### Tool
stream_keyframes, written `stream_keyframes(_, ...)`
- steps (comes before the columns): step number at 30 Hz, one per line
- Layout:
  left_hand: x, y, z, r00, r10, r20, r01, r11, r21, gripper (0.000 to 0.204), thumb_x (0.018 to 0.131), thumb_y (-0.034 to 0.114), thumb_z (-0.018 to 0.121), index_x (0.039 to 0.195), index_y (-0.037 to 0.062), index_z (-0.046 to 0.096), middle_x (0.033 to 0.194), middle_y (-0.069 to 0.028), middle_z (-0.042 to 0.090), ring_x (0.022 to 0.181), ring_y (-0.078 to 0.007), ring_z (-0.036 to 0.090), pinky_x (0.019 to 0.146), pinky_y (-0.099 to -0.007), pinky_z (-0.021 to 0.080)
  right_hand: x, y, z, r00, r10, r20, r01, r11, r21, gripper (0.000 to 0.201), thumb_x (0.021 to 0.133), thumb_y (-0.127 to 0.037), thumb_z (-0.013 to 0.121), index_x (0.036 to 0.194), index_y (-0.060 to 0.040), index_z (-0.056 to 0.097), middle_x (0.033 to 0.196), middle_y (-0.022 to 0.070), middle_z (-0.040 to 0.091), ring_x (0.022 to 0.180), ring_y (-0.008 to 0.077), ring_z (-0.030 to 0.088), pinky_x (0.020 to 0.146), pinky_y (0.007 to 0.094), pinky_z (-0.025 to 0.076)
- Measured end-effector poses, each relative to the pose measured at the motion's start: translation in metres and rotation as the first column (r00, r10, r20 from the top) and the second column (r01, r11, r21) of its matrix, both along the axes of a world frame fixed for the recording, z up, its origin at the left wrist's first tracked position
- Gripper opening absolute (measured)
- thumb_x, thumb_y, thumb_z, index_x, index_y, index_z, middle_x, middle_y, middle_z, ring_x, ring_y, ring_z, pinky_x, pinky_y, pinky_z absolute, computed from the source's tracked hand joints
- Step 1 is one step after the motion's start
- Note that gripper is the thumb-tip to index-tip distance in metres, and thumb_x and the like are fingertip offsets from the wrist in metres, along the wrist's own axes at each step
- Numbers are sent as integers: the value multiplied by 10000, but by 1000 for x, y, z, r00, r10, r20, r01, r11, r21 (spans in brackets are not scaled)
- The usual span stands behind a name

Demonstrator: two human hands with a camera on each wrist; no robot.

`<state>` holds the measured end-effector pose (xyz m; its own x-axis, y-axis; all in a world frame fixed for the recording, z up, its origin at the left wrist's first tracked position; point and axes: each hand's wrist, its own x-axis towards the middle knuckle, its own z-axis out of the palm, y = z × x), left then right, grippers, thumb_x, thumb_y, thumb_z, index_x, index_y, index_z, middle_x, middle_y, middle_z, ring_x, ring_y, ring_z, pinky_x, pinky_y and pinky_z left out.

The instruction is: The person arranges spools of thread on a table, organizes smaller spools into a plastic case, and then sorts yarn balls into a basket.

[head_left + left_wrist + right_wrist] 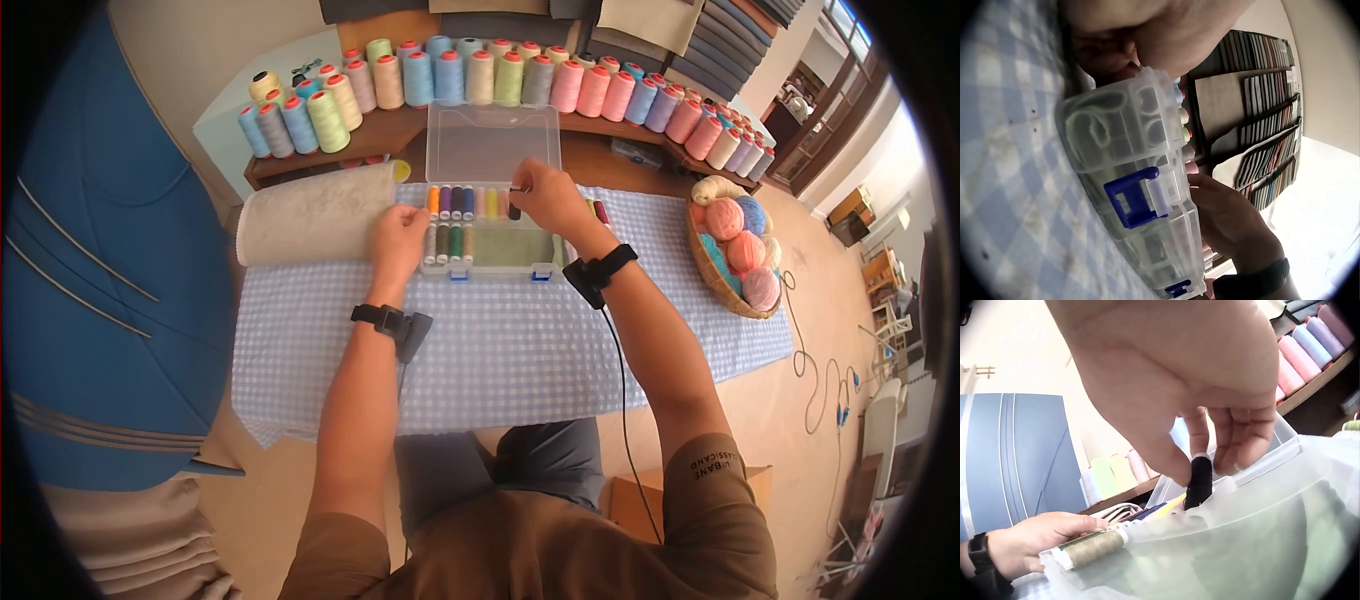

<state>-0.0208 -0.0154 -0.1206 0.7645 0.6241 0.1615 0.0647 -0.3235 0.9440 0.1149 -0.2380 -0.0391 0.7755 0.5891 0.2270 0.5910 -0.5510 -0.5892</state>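
Observation:
A clear plastic storage box [500, 272] with blue latches sits on the table, its lid [493, 145] raised at the back. My right hand [548, 205] pinches a black thread spool [1199, 481] by its upper end, over the back row of the box. My left hand [400, 240] grips the box's left side, its thumb along the upper edge in the right wrist view. Orange, purple and dark spools [457, 203] stand in the back left, with paler ones beside them. A front row holds grey, green and khaki spools [456, 243]; right of it the compartment shows its greenish bottom.
A rolled beige cloth [315, 215] lies left of the box on the checked tablecloth [330, 340]. More small spools [601, 211] lie to the right, partly behind my wrist. A basket of yarn balls [705, 255] stands at the right; large thread cones [448, 78] line the shelf behind.

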Motion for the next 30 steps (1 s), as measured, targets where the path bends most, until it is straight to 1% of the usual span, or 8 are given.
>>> stream_keyframes(3, 3, 3, -6, 1000, -2, -5, 3, 1000, 18, 303, 958, 277, 699, 984, -25, 708, 874, -111, 751, 778, -202, 698, 737, -348, 538, 3, -24, 16, 999, -46, 2, 43, 957, 288, 255, 868, -202, 755, 1023, -21, 667, 930, 159, 740, 879, 295, 724, 797, 393, 560)
stream_keyframes(5, 1, 3, -3, 999, -1, -33, 2, 1000, 30, 308, 959, 281, 695, 988, -25, 709, 885, -120, 754, 790, -210, 702, 747, -353, 540, 19, -51, 23, 986, -90, -140, 138, 911, 389, 228, 902, -217, 746, 1007, -30, 668, 888, 120, 736, 792, 209, 721, 743, 363, 568)
stream_keyframes(10, -1, -1, 2, 1000, 4, -9, -4, 1000, 14, 300, 957, 274, 692, 980, -25, 709, 886, -116, 753, 794, -204, 702, 755, -351, 540, 27, -127, 12, 975, -160, -157, 193, 954, 229, 307, 901, -204, 746, 1059, 35, 635, 856, 113, 716, 698, 170, 708, 618, 301, 564)
stream_keyframes(14, 0, -1, 1, 1000, 8, -16, -8, 1000, -12, 294, 954, 267, 693, 975, -26, 708, 879, -110, 750, 789, -197, 699, 751, -344, 539, 8, -139, 1, 936, -214, -278, 220, 975, -8, 375, 863, -236, 780, 1076, 40, 639, 899, 125, 723, 722, 208, 719, 644, 317, 570)
stream_keyframes(18, 3, 3, -5, 1000, -11, 8, 11, 1000, -20, 295, 952, 268, 697, 972, -26, 708, 872, -104, 748, 774, -185, 692, 740, -338, 537, 3, -131, -19, 977, -209, -39, 205, 975, -86, 320, 892, -236, 782, 1080, 0, 673, 916, 119, 734, 800, 209, 714, 724, 340, 563)
stream_keyframes(21, 0, 2, 0, 1000, -11, 6, 12, 1000, -26, 293, 950, 265, 700, 965, -27, 707, 864, -97, 746, 762, -176, 686, 732, -334, 535, 3, -126, -19, 971, -233, -55, 228, 969, -93, 327, 887, -242, 777, 1080, 6, 685, 932, 133, 742, 866, 251, 724, 784, 362, 564)
stream_keyframes(24, 0, 2, -2, 1000, -1, 16, 2, 1000, -20, 291, 948, 262, 703, 963, -29, 707, 860, -94, 746, 758, -172, 684, 728, -332, 534, -2, -117, -12, 966, -237, 103, 241, 970, -31, 303, 873, -246, 754, 1049, -6, 698, 945, 189, 746, 881, 345, 728, 800, 418, 566)
stream_keyframes(30, 2, 3, -3, 1000, -2, 0, 2, 1000, -22, 309, 944, 274, 709, 979, -33, 716, 865, -107, 751, 762, -185, 694, 728, -341, 539, -23, -47, 17, 993, -35, 111, 26, 997, 79, 288, 879, -249, 724, 1039, -10, 720, 947, 202, 751, 912, 377, 727, 817, 451, 569)
